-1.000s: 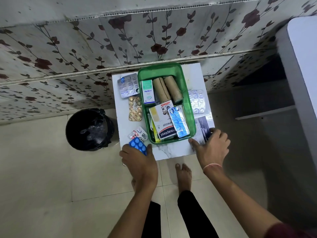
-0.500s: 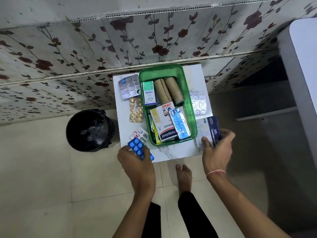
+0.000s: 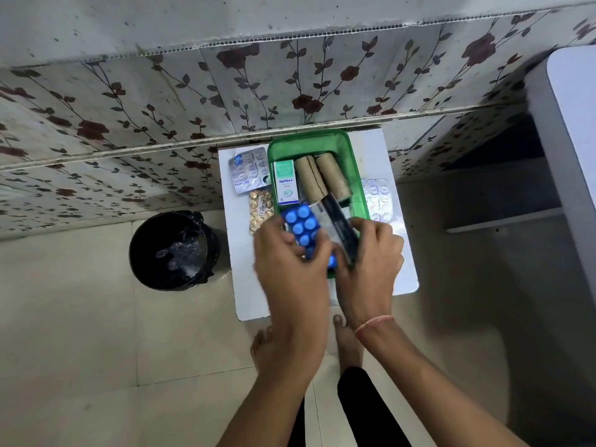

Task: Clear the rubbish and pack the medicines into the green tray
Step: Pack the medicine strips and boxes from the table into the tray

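Note:
The green tray (image 3: 353,162) stands on a small white table (image 3: 250,285) and holds a white-green Optibex box (image 3: 285,182) and two brown rolls (image 3: 322,177). Over the tray's near half, my left hand (image 3: 287,253) grips a blue pill strip (image 3: 303,225). My right hand (image 3: 371,250) holds a dark medicine box (image 3: 338,221) tilted beside that strip. Both hands hide the tray's near contents. On the table left of the tray lie a silver blister pack (image 3: 248,171) and a gold strip (image 3: 260,209). A clear blister pack (image 3: 377,198) lies to the tray's right.
A black bin (image 3: 174,250) with a liner stands on the tiled floor left of the table. A floral-tiled wall rises right behind the table. A white cabinet (image 3: 567,130) is at the right. My bare feet are under the table's near edge.
Both hands rose from the table's near edge and came together over the tray, the left carrying the blue strip, the right carrying the dark box picked up from the right side.

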